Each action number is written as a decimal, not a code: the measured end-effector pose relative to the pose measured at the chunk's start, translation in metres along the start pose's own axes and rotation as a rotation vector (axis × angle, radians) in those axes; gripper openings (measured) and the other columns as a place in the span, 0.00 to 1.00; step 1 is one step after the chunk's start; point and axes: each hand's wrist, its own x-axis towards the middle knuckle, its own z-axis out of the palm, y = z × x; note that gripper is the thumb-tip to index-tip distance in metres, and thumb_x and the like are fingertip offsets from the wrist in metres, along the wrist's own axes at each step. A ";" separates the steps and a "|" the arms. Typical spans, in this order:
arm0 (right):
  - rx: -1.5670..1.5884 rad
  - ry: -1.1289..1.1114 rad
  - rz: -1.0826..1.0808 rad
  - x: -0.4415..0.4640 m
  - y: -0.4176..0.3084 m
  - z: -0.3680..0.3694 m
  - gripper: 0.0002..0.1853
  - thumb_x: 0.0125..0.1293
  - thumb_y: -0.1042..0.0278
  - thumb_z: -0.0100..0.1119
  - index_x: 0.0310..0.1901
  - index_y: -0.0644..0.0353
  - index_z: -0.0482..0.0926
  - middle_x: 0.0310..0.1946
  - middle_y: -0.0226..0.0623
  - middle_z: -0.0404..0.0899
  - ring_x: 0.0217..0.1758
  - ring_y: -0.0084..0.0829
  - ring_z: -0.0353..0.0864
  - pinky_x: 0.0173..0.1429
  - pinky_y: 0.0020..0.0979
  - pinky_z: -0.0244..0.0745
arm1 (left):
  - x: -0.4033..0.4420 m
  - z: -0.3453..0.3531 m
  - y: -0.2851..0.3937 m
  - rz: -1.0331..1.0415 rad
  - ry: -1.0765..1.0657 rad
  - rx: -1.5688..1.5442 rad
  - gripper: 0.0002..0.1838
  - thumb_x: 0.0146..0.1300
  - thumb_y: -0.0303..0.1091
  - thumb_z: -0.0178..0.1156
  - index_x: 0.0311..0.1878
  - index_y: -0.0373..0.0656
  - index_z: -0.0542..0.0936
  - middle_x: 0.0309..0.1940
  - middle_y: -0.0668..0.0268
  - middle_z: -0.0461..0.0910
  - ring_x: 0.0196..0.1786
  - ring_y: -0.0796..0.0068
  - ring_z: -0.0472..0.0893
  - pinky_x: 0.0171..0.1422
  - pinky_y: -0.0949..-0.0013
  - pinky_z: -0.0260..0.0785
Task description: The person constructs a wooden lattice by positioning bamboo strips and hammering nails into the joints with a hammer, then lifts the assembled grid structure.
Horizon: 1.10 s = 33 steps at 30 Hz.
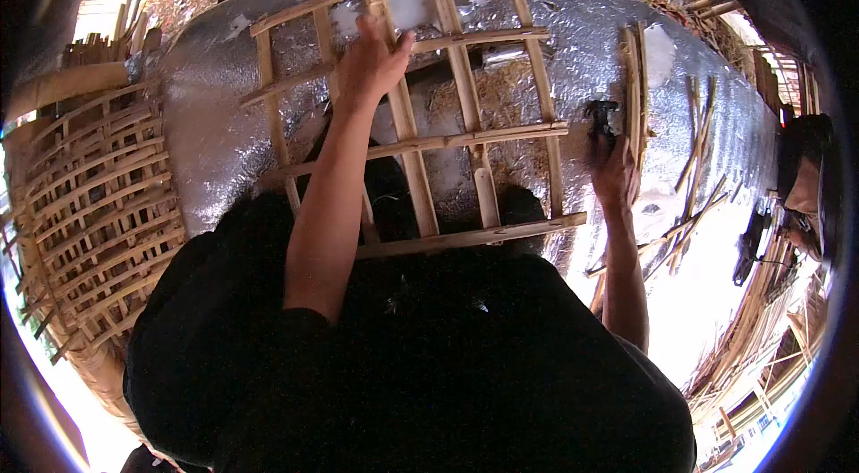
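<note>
In front of me lies a bamboo lattice [461,84] of split slats crossing at wide gaps. My left hand [369,70] is over its upper left part, thumb spread from the fingers. The fingers are at a lengthwise slat [404,115]; whether they press on it I cannot tell. To the right of the lattice, my right hand [614,170] is closed around a dark tool with a T-shaped head, which looks like a hammer [602,106]. Beside that hand, a few long bamboo strips [637,84] lie on the silvery sheet [582,52].
A finely woven bamboo panel [103,204] stands at the left. Loose thin strips [693,169] lie on the right, and a pile of bamboo sticks [743,348] is lower right. At the right edge is another person [805,191]. Scraps litter the ground [215,3] at the back.
</note>
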 end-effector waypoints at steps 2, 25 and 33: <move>0.005 0.001 0.043 -0.001 -0.007 -0.003 0.18 0.80 0.49 0.54 0.47 0.59 0.75 0.36 0.59 0.84 0.38 0.65 0.84 0.40 0.63 0.74 | -0.004 0.002 -0.001 0.000 -0.006 -0.008 0.47 0.72 0.67 0.55 0.76 0.37 0.53 0.53 0.41 0.86 0.57 0.41 0.86 0.63 0.45 0.79; 0.129 -0.029 0.040 -0.030 -0.004 -0.017 0.38 0.72 0.36 0.59 0.66 0.65 0.73 0.62 0.63 0.74 0.68 0.63 0.74 0.69 0.59 0.72 | 0.048 -0.050 -0.009 0.061 -0.067 0.124 0.41 0.69 0.70 0.55 0.54 0.34 0.87 0.55 0.41 0.86 0.62 0.40 0.83 0.69 0.45 0.74; 0.178 0.311 -0.090 -0.134 0.023 -0.035 0.28 0.68 0.53 0.70 0.62 0.62 0.75 0.60 0.53 0.75 0.64 0.59 0.73 0.66 0.55 0.72 | 0.025 -0.040 -0.020 0.099 -0.214 -0.027 0.55 0.61 0.74 0.63 0.75 0.33 0.69 0.75 0.42 0.70 0.76 0.44 0.71 0.78 0.50 0.65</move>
